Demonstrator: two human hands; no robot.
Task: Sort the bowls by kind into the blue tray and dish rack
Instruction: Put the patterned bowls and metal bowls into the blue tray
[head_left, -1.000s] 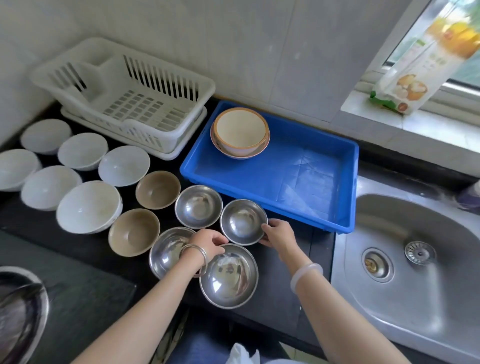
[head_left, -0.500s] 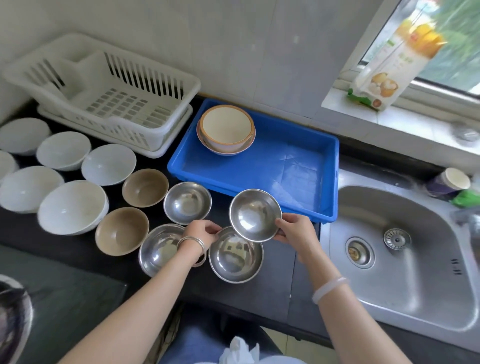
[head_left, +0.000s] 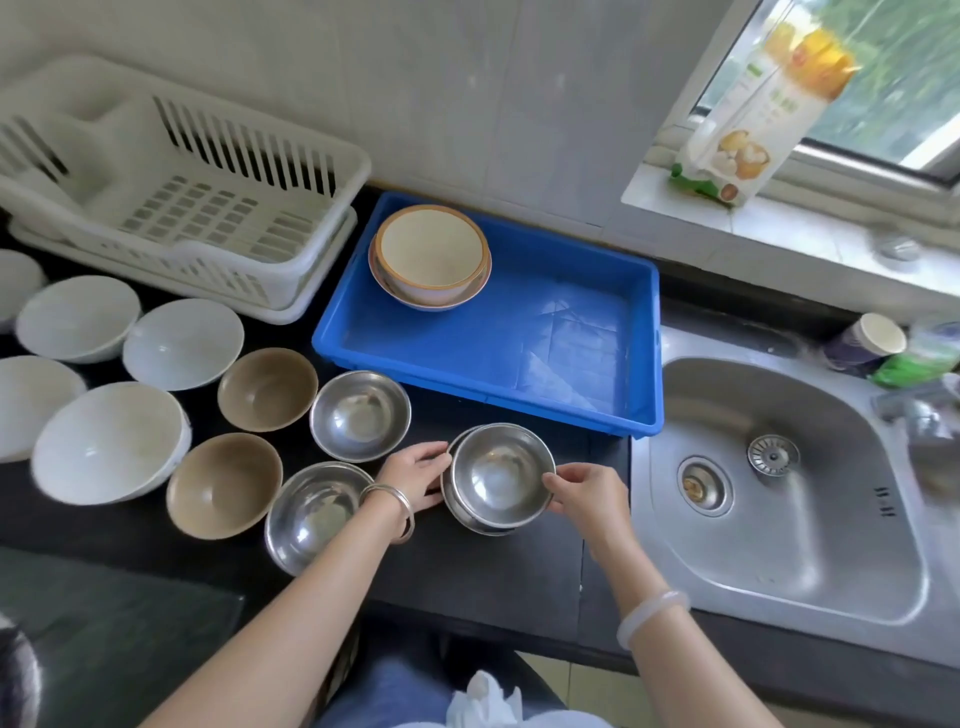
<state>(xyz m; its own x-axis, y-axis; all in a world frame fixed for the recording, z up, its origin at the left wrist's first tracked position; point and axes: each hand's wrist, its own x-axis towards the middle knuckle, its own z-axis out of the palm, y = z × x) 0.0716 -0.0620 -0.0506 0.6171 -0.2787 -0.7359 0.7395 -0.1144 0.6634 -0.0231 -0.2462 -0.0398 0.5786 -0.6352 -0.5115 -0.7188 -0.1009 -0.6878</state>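
The sorting has barely started. Only a cream bowl with an orange rim (head_left: 430, 253), nested in another of its kind, sits in the far left corner of the blue tray (head_left: 571, 415); the white dish rack (head_left: 311, 244) beside it holds nothing that I can see.

At the front of the tabletop (head_left: 493, 582) the person is stacking steel: the left hand (head_left: 415, 475) and right hand (head_left: 587, 488) each have their fingers closed on opposite sides of the rim of a small steel bowl (head_left: 498, 473), which sits inside a larger steel bowl (head_left: 467, 512) beneath it. So each grip is clenched on that top bowl.

Still loose on the tabletop are two more steel bowls (head_left: 360, 414), two brown bowls (head_left: 267, 388), and a spread of white bowls (head_left: 109, 441) running off the left edge (I can't count those fully). By my reckoning nearly everything is left to place.

As for writing, the tall packet (head_left: 748, 119) on the window sill shows pictured food and some green print, but it is too blurred to read; no brand is legible anywhere.
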